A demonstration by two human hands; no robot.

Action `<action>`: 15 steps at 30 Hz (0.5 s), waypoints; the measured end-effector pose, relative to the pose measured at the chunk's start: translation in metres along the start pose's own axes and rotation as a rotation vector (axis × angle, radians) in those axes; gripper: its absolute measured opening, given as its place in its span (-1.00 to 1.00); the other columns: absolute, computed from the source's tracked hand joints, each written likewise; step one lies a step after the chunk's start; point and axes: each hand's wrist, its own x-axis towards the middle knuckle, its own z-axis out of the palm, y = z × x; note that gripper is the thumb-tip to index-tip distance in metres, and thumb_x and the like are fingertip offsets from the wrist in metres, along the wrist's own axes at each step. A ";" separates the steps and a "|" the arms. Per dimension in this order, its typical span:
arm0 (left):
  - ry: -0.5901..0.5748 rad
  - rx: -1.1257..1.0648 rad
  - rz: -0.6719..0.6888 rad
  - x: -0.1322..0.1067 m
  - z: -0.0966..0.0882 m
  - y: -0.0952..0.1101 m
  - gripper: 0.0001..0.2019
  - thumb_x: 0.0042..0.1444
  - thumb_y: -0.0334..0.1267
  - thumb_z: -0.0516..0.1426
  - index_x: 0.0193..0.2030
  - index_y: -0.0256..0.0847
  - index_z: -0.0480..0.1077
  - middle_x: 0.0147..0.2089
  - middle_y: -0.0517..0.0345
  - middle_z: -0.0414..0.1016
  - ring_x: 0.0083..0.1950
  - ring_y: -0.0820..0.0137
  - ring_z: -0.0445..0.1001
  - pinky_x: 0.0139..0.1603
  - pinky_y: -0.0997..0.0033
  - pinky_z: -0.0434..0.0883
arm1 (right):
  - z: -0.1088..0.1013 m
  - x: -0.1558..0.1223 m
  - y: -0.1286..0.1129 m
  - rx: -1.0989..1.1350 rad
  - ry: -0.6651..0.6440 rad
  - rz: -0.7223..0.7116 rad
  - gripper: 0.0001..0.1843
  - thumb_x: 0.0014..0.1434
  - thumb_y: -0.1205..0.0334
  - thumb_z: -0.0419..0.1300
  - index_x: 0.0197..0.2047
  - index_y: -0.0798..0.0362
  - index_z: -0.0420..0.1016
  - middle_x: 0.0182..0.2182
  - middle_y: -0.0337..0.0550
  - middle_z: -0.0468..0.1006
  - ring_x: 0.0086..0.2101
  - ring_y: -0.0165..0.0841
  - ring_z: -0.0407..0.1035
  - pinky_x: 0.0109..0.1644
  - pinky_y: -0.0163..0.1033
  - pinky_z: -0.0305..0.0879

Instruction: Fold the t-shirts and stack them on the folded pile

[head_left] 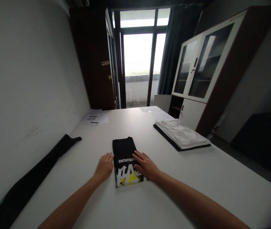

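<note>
A black T-shirt [124, 147], folded into a narrow rectangle, lies flat on the white table [97, 203]. Its near half shows a white and yellow print with lettering that appears upside down. My left hand [105, 165] rests at the shirt's left edge, fingers stretched out and pointing away from me. Across the right edge lies my right hand [147, 165], its fingers spread flat on the fabric and covering part of the print. Neither hand grips the cloth.
A stack of folded white cloth [183, 133] sits on black cloth at the table's right edge. Black fabric [37, 175] stretches along the left wall. Papers [97, 117] lie at the far left corner, more sheets [158, 113] at the far right. A glass-door cabinet [204, 63] stands beyond.
</note>
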 end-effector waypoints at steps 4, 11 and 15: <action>-0.008 -0.069 -0.001 -0.001 -0.002 0.003 -0.48 0.26 -0.40 -0.05 0.35 -0.24 0.32 0.48 -0.06 0.18 0.49 0.16 0.10 0.49 -0.03 -0.01 | 0.002 0.000 0.001 -0.013 -0.025 0.023 -0.31 0.42 -0.17 -0.05 0.48 -0.02 0.15 0.45 -0.04 0.05 0.42 -0.15 -0.06 0.49 0.11 -0.18; 0.100 -0.306 0.039 -0.008 -0.011 0.021 -0.57 0.34 -0.23 -0.06 0.25 -0.25 0.41 0.25 -0.09 0.45 0.28 0.20 0.35 0.37 0.09 0.23 | 0.002 -0.002 0.000 -0.062 0.014 0.072 -0.35 0.40 -0.16 -0.01 0.42 -0.04 0.27 0.40 -0.01 0.20 0.37 -0.09 0.06 0.45 0.08 -0.10; 0.122 -0.458 -0.039 -0.012 -0.018 0.032 -0.47 0.32 -0.12 0.00 0.38 -0.25 0.28 0.09 -0.06 0.53 0.09 0.21 0.47 0.18 0.19 0.38 | -0.001 -0.002 -0.006 -0.114 0.115 0.199 -0.41 0.39 -0.08 0.05 0.36 0.03 0.35 0.20 0.12 0.42 0.19 -0.05 0.26 0.31 0.04 0.11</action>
